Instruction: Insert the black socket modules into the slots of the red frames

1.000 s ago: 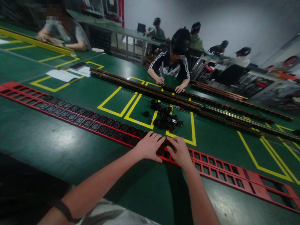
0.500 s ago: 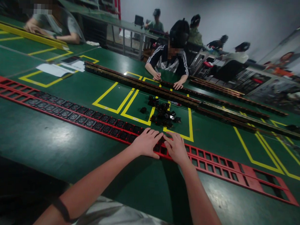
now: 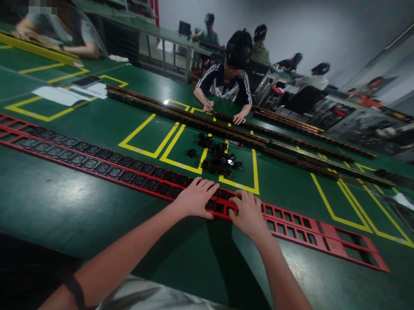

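A long red frame (image 3: 322, 233) with two rows of rectangular openings lies across the green table. Black square socket-like pieces (image 3: 115, 172) fill many openings to the left of my hands and a few between them. My left hand (image 3: 195, 198) rests flat over the frame, its fingers stretched out across the pieces. Just right of it, my right hand (image 3: 249, 212) is on the frame with fingers and thumb curled together over the openings; whatever is under the fingertips is hidden. Beyond my hands lies a loose pile of small black parts (image 3: 219, 155).
Long dark rails (image 3: 181, 117) lie across the table behind the pile, near yellow tape outlines (image 3: 138, 149). Opposite, a co-worker (image 3: 227, 78) holds a pen-like tool. White papers (image 3: 60, 95) and a yellow rail (image 3: 36, 49) are at left, beside another person.
My right hand has drawn apart from the left, and its fingers are more curled. Black pieces now show between the hands. The view has shifted slightly.
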Tool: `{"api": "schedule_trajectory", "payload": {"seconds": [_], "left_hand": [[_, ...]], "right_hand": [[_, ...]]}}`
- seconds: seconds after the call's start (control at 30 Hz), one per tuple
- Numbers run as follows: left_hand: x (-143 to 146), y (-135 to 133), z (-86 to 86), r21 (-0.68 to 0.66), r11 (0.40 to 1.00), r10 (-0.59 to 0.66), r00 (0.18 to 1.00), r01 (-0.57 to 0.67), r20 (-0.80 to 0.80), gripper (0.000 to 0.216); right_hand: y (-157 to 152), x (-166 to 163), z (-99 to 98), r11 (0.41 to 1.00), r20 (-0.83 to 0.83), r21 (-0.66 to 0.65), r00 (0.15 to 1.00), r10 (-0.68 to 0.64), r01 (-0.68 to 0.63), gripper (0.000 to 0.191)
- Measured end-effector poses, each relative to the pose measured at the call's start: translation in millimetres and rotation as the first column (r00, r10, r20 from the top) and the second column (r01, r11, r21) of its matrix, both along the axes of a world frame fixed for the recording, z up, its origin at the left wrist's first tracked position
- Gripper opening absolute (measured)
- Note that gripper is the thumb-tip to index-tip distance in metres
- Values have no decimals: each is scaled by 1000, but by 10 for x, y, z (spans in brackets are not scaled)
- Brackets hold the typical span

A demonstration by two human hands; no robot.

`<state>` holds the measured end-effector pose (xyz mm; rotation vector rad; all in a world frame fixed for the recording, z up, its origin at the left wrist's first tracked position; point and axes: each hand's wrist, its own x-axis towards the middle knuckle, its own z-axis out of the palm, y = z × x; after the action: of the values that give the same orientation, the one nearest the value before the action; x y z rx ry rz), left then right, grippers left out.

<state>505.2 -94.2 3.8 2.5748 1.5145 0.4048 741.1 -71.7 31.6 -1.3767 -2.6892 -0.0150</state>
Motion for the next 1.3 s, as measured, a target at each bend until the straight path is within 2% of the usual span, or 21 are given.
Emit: {"api": "schedule_trajectory", "payload": {"seconds": [0.1, 0.2, 0.3, 0.37, 0.47, 0.6, 0.63, 0.67, 0.77, 0.83, 0.87, 0.9, 0.97, 1.0, 1.03, 1.07, 1.13, 1.2, 1.23, 1.27, 1.3], "left_hand": [[12, -52, 56, 24, 1000, -10, 1000, 10, 8, 97], [10, -218, 130, 64, 997, 34, 995, -39, 89, 71], [-89, -514, 163, 81, 985, 119, 944, -151, 308, 49], [-239, -755, 142, 98, 951, 208, 844, -292, 494, 39], [-586, -1110, 61, 96, 838, 350, 664, -538, 660, 29], [-1209, -1434, -12, 11, 588, 497, 372, -809, 784, 28], [-1386, -1476, -2, 2, 554, 522, 350, -833, 778, 31], [-1568, -1502, 20, 19, 560, 541, 383, -828, 749, 35], [-2101, -1508, 132, 38, 636, 554, 490, -771, 674, 50], [-2373, -1497, 191, -35, 654, 540, 434, -756, 721, 54], [-2464, -1499, 202, -94, 634, 538, 350, -768, 767, 51], [-2522, -1508, 199, -187, 600, 543, 225, -778, 809, 41], [-2553, -1536, 160, -422, 496, 503, -145, -759, 852, 17], [-2541, -1546, 131, -555, 473, 460, -346, -684, 818, 8], [-2522, -1544, 100, -673, 485, 434, -515, -558, 739, 5], [-2505, -1526, 71, -751, 501, 415, -642, -430, 645, 11], [-2501, -1428, 24, -779, 554, 342, -772, -294, 535, 29], [-2545, -1257, -15, -710, 633, 188, -828, -309, 528, 51], [-2579, -1157, -34, -647, 706, 136, -842, -288, 522, 63], [-2612, -1056, -53, -596, 748, 79, -852, -293, 518, 71], [-2642, -962, -71, -576, 760, 35, -865, -302, 500, 76]], "right_hand": [[78, -106, -87, 1000, 17, 4, 1000, -24, 24, 21], [175, -128, -103, 998, 33, -54, 999, 16, -14, 20], [264, -116, -22, 988, 78, -117, 990, 114, -104, 16], [313, -116, 51, 977, 111, -141, 978, 179, -163, 14], [365, -141, 147, 961, 162, -167, 955, 247, -220, 13], [389, -186, 242, 948, 249, -231, 929, 274, -218, 18], [388, -194, 262, 946, 269, -246, 923, 276, -211, 20], [386, -199, 283, 944, 286, -256, 917, 277, -205, 22], [373, -208, 364, 944, 315, -265, 907, 280, -199, 25], [364, -212, 446, 944, 332, -262, 900, 282, -199, 25], [358, -213, 497, 945, 342, -261, 896, 284, -200, 25], [350, -211, 554, 945, 350, -257, 893, 284, -200, 24], [330, -199, 676, 947, 351, -243, 891, 289, -211, 22], [318, -188, 736, 948, 345, -230, 892, 291, -220, 22], [304, -174, 792, 948, 338, -218, 893, 295, -231, 21], [289, -158, 844, 949, 333, -204, 894, 299, -241, 20], [259, -123, 932, 949, 326, -176, 894, 307, -261, 20], [230, -90, 1000, 948, 317, -159, 895, 312, -275, 21], [214, -74, 1027, 947, 310, -157, 897, 316, -280, 21], [198, -60, 1048, 946, 299, -159, 899, 320, -284, 22], [180, -46, 1063, 944, 288, -162, 901, 324, -288, 22]]}}
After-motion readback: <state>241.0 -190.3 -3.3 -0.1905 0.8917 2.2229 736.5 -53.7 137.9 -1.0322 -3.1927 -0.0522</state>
